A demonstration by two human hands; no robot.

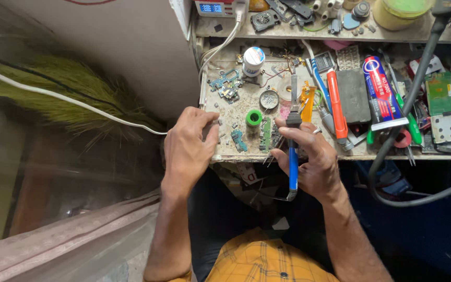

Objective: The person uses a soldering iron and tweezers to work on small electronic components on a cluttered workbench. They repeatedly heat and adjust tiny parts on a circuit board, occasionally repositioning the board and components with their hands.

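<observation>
Right hand [314, 159]: closed around the blue handle of a soldering iron [293, 141], held upright at the worktop's [225, 112] near edge, metal tip pointing toward the far edge; a ring shows on one finger.

Left hand [186, 146]: palm down over the near left corner of the worktop, fingers curled loosely, fingertips [212, 125] resting on the surface. Whether they pinch anything cannot be told.

Near edge, between the hands: small green circuit board [265, 133], just left of the iron; a teal flex part [238, 140] beside it.

Just beyond: green tape roll [253, 118]; round metal part [269, 99]; orange flex cable [307, 99] to the right of the iron's tip.

Left middle: cluster of small blue-green boards [224, 83].

Toward the far edge: white cylindrical tin with a blue lid [253, 60].

Right half of the worktop: orange-handled cutter [336, 104], dark flat block [353, 95], red and blue glue tube [383, 91], green board [440, 93]. A thick black cable [418, 78] crosses above them.

Shelf [309, 32] beyond the far edge: small device with a blue display [212, 8], yellow-green lidded tub [400, 11].

Left of the worktop: white cord [69, 102] across a grass broom [74, 91].
</observation>
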